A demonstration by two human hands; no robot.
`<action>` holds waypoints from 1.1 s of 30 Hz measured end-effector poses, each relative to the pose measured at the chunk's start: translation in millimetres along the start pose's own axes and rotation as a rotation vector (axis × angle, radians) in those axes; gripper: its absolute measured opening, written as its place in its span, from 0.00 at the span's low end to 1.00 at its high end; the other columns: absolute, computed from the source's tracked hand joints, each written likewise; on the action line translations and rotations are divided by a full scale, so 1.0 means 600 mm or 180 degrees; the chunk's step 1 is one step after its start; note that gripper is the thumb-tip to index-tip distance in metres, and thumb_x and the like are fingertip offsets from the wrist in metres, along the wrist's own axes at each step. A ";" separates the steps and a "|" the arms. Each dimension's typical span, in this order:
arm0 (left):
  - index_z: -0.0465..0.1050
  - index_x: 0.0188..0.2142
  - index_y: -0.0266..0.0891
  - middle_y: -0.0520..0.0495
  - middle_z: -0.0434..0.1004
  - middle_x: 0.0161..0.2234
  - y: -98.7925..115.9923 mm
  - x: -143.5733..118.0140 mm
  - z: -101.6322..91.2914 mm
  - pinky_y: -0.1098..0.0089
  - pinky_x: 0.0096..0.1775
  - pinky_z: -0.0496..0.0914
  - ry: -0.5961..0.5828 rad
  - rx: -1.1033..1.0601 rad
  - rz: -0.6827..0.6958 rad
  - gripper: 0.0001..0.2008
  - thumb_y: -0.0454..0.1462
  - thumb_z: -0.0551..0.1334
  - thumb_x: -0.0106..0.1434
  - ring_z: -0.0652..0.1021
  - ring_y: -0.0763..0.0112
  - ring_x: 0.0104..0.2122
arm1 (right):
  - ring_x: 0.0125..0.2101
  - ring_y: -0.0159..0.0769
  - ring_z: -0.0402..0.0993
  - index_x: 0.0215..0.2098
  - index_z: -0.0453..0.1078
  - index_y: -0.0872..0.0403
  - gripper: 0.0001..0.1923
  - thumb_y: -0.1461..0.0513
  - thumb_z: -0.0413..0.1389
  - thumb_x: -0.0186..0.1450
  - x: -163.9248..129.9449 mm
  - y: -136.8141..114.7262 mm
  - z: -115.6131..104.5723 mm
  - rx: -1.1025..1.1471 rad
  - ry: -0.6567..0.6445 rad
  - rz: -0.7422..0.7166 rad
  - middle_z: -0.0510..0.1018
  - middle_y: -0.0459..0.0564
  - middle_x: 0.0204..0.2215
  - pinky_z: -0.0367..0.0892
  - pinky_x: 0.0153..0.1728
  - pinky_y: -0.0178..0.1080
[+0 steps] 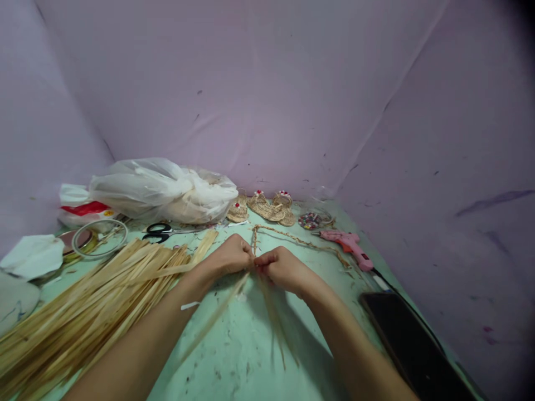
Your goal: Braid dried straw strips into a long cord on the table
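My left hand [234, 254] and my right hand [281, 268] meet over the middle of the table, fingers closed on a braid of dried fibre [292, 236]. The finished length runs up from my fingers, bends at the top and trails off to the right on the table. Below my hands, loose fibre strands [271, 312] hang down, blurred by motion. A bundle of flat dried strips [104, 301] lies beside my left forearm.
Behind are a tied plastic bag [163, 189], black-handled scissors [157, 233], small woven pieces with red beads [267, 207] and colourful beads [309, 220]. On the right lie a pink glue gun [346, 245] and a dark phone-like slab [413, 345]. A clear ring [99, 239] sits left.
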State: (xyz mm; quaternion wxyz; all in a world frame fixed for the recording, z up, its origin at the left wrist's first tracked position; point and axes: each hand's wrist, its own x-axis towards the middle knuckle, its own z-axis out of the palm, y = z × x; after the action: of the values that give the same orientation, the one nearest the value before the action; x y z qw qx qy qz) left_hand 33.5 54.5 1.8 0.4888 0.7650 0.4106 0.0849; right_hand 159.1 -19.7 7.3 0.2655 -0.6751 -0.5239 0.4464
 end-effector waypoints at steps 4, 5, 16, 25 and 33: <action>0.66 0.16 0.32 0.56 0.54 0.10 -0.006 0.004 -0.002 0.76 0.16 0.48 0.0119 -0.0527 -0.0068 0.05 0.32 0.54 0.39 0.55 0.82 0.12 | 0.17 0.25 0.56 0.22 0.72 0.58 0.09 0.70 0.50 0.46 0.006 -0.002 -0.004 0.0314 0.0538 0.0125 0.66 0.41 0.13 0.53 0.19 0.29; 0.66 0.17 0.32 0.56 0.54 0.10 -0.008 0.005 -0.003 0.76 0.15 0.47 0.0076 -0.0655 -0.0068 0.05 0.33 0.54 0.39 0.54 0.82 0.12 | 0.17 0.25 0.58 0.22 0.71 0.58 0.08 0.70 0.51 0.47 0.008 -0.005 -0.004 0.0589 0.0644 0.0233 0.67 0.42 0.14 0.54 0.20 0.29; 0.66 0.18 0.33 0.57 0.53 0.10 -0.008 0.004 -0.001 0.77 0.14 0.45 -0.0059 -0.0728 -0.0255 0.05 0.33 0.55 0.38 0.53 0.83 0.11 | 0.09 0.19 0.45 0.16 0.59 0.58 0.10 0.70 0.46 0.55 0.015 -0.008 0.017 0.1999 -0.0122 0.0555 0.55 0.38 0.09 0.42 0.10 0.25; 0.66 0.14 0.33 0.55 0.56 0.11 0.003 0.001 -0.005 0.77 0.18 0.50 -0.0050 -0.0012 -0.0038 0.05 0.30 0.52 0.36 0.56 0.80 0.15 | 0.07 0.19 0.43 0.13 0.56 0.56 0.13 0.63 0.50 0.53 0.022 0.017 0.016 0.1211 0.0148 0.0286 0.54 0.36 0.06 0.39 0.09 0.29; 0.73 0.18 0.32 0.53 0.59 0.12 0.001 -0.002 -0.003 0.77 0.19 0.51 0.0338 0.0998 0.0343 0.09 0.33 0.54 0.40 0.61 0.77 0.17 | 0.08 0.20 0.44 0.15 0.65 0.59 0.09 0.62 0.54 0.48 0.026 0.021 0.020 0.1255 0.0452 0.0330 0.60 0.38 0.07 0.38 0.11 0.30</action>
State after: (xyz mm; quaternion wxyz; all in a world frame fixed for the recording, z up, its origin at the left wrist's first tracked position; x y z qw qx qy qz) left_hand 32.0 54.5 3.3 0.3357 0.8473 0.4025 0.0862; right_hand 155.2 -10.3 -14.1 0.4054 -0.6659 -0.3710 0.5046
